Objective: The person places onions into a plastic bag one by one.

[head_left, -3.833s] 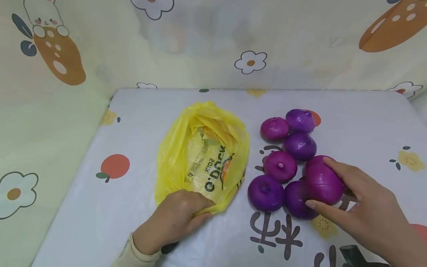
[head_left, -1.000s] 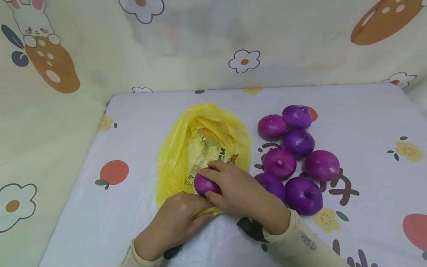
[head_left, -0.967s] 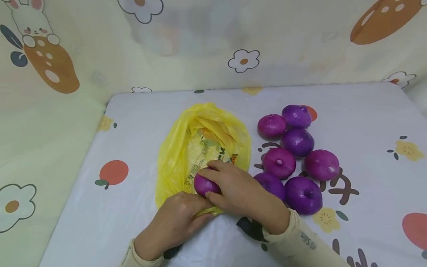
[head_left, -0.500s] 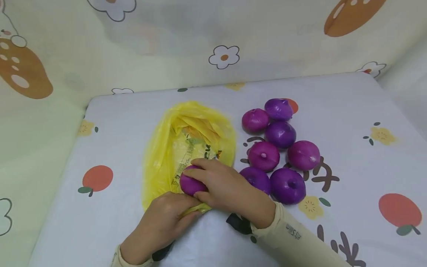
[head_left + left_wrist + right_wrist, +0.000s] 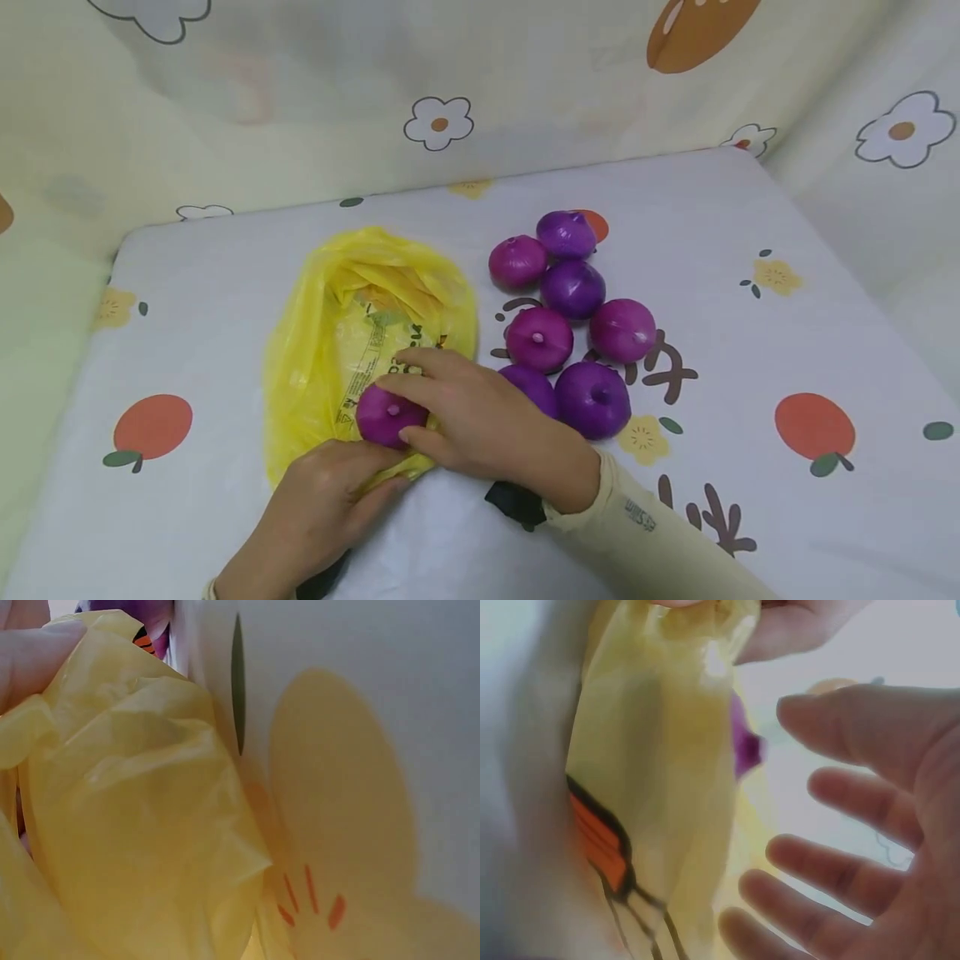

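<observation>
A crumpled yellow plastic bag [image 5: 352, 333] lies on the printed table cover [image 5: 750, 333]. My left hand [image 5: 360, 487] pinches the bag's near edge; the left wrist view shows a fingertip [image 5: 30, 660] against the yellow film [image 5: 127, 810]. One purple onion [image 5: 384, 414] sits at the bag's near mouth, stem up. My right hand [image 5: 420, 408] rests beside it, index finger over its top and thumb at its near side. In the right wrist view the fingers [image 5: 840, 870] are spread and straight, with the onion [image 5: 746, 746] apart from them behind the bag [image 5: 660, 750].
Several more purple onions [image 5: 570, 325] lie clustered to the right of the bag. A flower-and-carrot patterned cloth [image 5: 450, 92] rises behind the table and on both sides. The table's edges run close on the left and far right.
The right hand brought one onion from the pile to the bag's mouth. Over the last second the onion settled stem up and the fingers loosened. The left hand kept its hold.
</observation>
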{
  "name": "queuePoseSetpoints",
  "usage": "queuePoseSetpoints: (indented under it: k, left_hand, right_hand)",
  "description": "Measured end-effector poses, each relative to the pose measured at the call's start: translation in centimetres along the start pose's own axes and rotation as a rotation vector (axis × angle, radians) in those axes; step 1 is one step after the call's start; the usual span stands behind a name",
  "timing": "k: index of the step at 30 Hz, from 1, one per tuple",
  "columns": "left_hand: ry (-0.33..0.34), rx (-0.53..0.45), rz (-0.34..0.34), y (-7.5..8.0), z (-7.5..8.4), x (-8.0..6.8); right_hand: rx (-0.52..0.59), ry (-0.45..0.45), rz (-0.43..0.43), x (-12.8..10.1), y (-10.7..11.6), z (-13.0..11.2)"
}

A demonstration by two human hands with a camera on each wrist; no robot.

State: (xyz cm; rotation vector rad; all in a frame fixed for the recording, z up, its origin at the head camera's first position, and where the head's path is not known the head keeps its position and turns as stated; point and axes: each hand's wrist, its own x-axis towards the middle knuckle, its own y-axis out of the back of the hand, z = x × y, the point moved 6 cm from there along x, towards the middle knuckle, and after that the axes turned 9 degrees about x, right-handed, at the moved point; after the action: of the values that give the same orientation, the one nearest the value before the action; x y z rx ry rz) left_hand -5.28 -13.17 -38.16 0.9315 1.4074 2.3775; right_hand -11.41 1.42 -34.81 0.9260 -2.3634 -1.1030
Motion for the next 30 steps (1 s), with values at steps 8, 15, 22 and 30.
queuePoseSetpoints:
  k: [8,15,22,30]
  left_hand:
    - [-0.013,-0.017,0.037,0.7,-0.4,-0.5]
    - [-0.018,-0.033,0.047,0.6,-0.3,-0.5]
    - [-0.029,-0.055,0.048,0.4,-0.1,-0.3]
    - [0.001,-0.052,0.003,0.2,0.0,0.0]
  right_hand:
    - [0.036,-0.017,0.118,-2.2,2.0,0.3]
    - [0.060,-0.133,0.225,-6.3,4.1,2.7]
    - [0.053,-0.233,0.329,-11.3,5.8,5.7]
    - [0.011,-0.262,0.398,-14.3,5.9,7.6]
